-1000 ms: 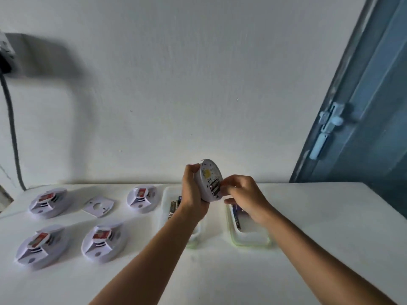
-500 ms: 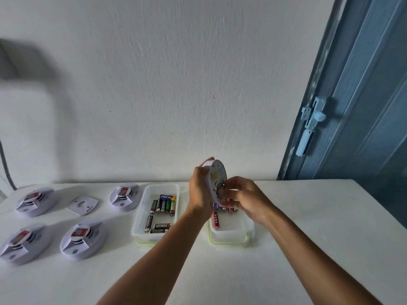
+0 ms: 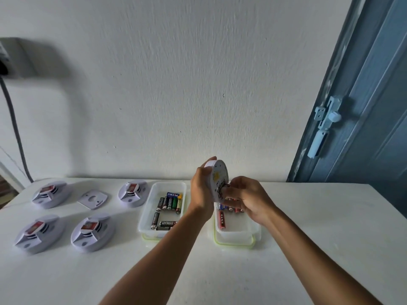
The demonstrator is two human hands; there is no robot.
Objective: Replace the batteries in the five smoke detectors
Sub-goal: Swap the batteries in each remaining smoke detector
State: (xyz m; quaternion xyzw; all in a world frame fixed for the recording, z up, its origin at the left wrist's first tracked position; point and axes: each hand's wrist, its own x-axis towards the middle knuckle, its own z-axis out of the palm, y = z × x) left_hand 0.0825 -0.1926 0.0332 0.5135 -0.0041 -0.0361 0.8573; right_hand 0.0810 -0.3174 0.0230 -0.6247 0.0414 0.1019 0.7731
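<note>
My left hand [image 3: 201, 190] grips a round white smoke detector [image 3: 217, 178] on edge, its open back turned to the right. The curled fingers of my right hand [image 3: 246, 197] pinch a battery in the detector's compartment, above the right tray [image 3: 237, 236]. That tray holds a red battery [image 3: 222, 219] and a few more under my hand. The left tray [image 3: 146, 213] holds several dark and green batteries [image 3: 169, 202]. Several other white detectors lie on the table at the left, such as the near one [image 3: 92, 231] and the far one [image 3: 132, 192].
A white mounting plate [image 3: 93, 198] lies among the detectors. The white table [image 3: 308, 216] stands against a white wall. A blue door [image 3: 374, 106] with a pale latch [image 3: 323, 126] is at the right. A grey cable [image 3: 13, 119] hangs down the wall at the far left.
The view swung right, then back a little, bringing both trays into sight. Both hands have stayed on the detector and now hold it above the right tray.
</note>
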